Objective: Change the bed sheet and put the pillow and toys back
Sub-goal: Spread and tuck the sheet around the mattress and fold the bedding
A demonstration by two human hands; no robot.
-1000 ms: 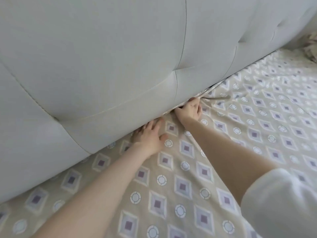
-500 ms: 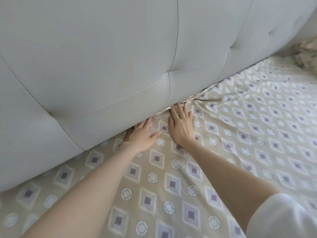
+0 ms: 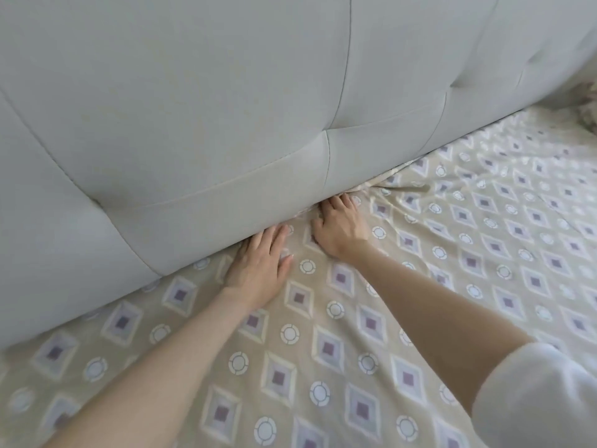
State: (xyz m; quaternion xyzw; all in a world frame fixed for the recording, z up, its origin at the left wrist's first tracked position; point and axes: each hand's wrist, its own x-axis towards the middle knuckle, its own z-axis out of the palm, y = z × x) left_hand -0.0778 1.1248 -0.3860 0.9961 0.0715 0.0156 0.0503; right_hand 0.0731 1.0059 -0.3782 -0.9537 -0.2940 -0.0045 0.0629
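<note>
Along the headboard (image 3: 226, 124) edge, my left grip (image 3: 258, 263) lies spread flat on the sheet (image 3: 323, 350); my right grip (image 3: 339, 224) curls into its bunched fold. I judge I'm mid-tuck; next, that fold needs pushing under.

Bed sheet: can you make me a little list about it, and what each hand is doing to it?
sheet: bed sheet, beige with purple diamonds and white rings, spread over the bed
headboard: pale, padded, along the sheet's far edge
left hand: flat on the sheet, fingers straight, tips at the headboard's base
right hand: fingers bent, pressing bunched sheet at the headboard's base; grip unclear
folds: bunched beside the right hand
sleeve: white, on the right arm
</note>
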